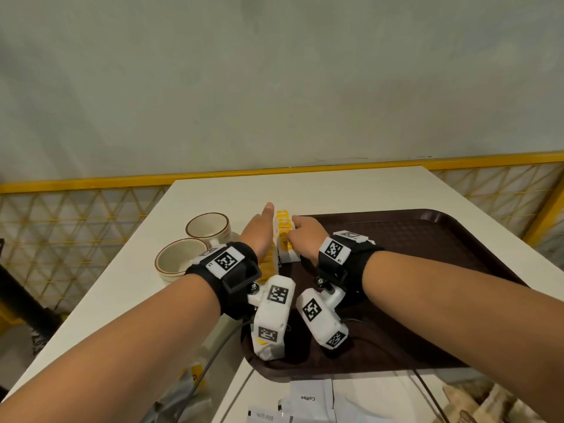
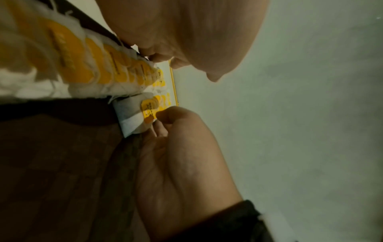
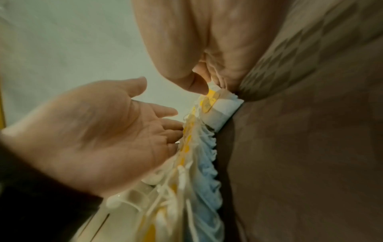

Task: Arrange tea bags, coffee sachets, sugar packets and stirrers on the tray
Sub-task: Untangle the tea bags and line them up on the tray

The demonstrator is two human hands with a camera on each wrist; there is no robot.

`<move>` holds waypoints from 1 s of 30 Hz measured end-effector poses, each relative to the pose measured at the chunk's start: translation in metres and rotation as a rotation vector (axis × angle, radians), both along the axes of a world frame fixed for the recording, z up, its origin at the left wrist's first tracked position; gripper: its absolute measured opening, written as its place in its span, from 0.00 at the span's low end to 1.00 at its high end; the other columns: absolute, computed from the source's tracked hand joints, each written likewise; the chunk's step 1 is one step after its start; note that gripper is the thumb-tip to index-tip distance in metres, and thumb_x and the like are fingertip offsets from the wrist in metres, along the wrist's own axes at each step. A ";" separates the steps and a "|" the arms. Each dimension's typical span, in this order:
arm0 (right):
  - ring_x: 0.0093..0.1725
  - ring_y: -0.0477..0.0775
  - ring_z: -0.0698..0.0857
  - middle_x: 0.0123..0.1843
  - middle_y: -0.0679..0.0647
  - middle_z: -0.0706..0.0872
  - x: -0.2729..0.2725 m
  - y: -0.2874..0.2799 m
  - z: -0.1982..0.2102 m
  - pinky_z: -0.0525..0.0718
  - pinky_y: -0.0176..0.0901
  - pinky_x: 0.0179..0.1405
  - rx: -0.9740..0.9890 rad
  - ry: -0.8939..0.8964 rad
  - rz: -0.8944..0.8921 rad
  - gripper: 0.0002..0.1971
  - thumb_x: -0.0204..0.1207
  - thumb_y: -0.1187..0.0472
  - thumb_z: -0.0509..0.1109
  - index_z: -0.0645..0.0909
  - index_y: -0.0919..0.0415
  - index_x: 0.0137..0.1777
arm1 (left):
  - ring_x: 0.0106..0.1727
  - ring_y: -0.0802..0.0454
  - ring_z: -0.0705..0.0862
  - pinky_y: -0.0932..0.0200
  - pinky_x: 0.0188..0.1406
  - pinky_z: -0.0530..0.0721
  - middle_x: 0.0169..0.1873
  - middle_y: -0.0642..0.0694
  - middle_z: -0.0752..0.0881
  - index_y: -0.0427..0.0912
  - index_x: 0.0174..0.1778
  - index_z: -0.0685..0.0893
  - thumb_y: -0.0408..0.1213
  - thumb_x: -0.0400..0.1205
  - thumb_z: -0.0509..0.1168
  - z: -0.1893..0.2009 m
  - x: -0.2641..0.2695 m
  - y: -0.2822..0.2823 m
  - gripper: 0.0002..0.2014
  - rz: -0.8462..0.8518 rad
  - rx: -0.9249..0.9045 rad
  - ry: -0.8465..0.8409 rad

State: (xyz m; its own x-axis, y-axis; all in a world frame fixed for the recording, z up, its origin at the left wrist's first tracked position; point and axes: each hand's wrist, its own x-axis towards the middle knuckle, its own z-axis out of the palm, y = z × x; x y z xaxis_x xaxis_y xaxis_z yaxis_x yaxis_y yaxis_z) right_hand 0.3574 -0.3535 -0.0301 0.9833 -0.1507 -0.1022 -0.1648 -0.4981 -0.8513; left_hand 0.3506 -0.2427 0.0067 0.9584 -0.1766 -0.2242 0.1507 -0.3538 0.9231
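A row of tea bags (image 1: 282, 227) with yellow tags stands on edge along the left rim of the brown tray (image 1: 427, 239). My left hand (image 1: 261, 230) lies flat with straight fingers against the left side of the row (image 3: 196, 163); its open palm (image 3: 93, 131) shows in the right wrist view. My right hand (image 1: 305, 236) is on the row's right side. Its thumb and curled fingers pinch one tea bag (image 3: 219, 104) by its yellow tag (image 2: 149, 111) at the near end of the far group.
Two empty cream cups (image 1: 207, 227) (image 1: 180, 261) stand on the white table left of the tray. White coffee sachets (image 1: 308, 398) lie near the table's front edge. One more tea bag (image 1: 265, 349) sits at the tray's near-left corner. A wall is behind.
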 end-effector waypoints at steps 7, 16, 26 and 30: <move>0.50 0.54 0.80 0.45 0.50 0.80 -0.001 -0.007 0.008 0.79 0.39 0.42 -0.031 -0.006 -0.019 0.11 0.76 0.70 0.59 0.79 0.54 0.47 | 0.74 0.38 0.73 0.43 0.76 0.67 0.75 0.34 0.71 0.34 0.77 0.68 0.57 0.87 0.45 0.000 0.005 0.001 0.32 0.050 0.004 0.061; 0.40 0.53 0.80 0.47 0.62 0.80 -0.067 0.015 0.076 0.79 0.37 0.40 0.591 0.056 0.028 0.09 0.79 0.74 0.60 0.76 0.69 0.58 | 0.66 0.46 0.75 0.55 0.65 0.71 0.60 0.41 0.80 0.40 0.61 0.79 0.51 0.84 0.54 0.100 -0.060 0.078 0.20 -0.223 -0.188 0.160; 0.72 0.47 0.75 0.76 0.49 0.74 -0.163 0.105 0.064 0.70 0.31 0.61 -0.650 -0.032 0.924 0.34 0.75 0.52 0.74 0.67 0.53 0.80 | 0.65 0.61 0.75 0.52 0.70 0.74 0.63 0.63 0.77 0.76 0.53 0.76 0.66 0.61 0.74 0.050 -0.144 0.216 0.25 -0.558 1.059 -0.074; 0.72 0.58 0.73 0.76 0.56 0.72 -0.164 0.135 0.046 0.73 0.51 0.71 -0.734 -0.053 0.981 0.42 0.70 0.51 0.79 0.62 0.51 0.81 | 0.51 0.57 0.79 0.61 0.48 0.81 0.56 0.58 0.74 0.68 0.57 0.73 0.56 0.66 0.78 0.035 -0.148 0.225 0.27 -0.531 1.139 -0.032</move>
State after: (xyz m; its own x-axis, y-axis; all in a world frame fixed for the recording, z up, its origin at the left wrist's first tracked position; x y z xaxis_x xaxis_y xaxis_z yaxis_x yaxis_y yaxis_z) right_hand 0.1931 -0.2183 0.0155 0.7130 0.6509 -0.2607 0.5763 -0.7558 -0.3109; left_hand 0.2022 -0.0175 0.0412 0.8364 -0.2632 -0.4807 -0.2709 -0.9610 0.0549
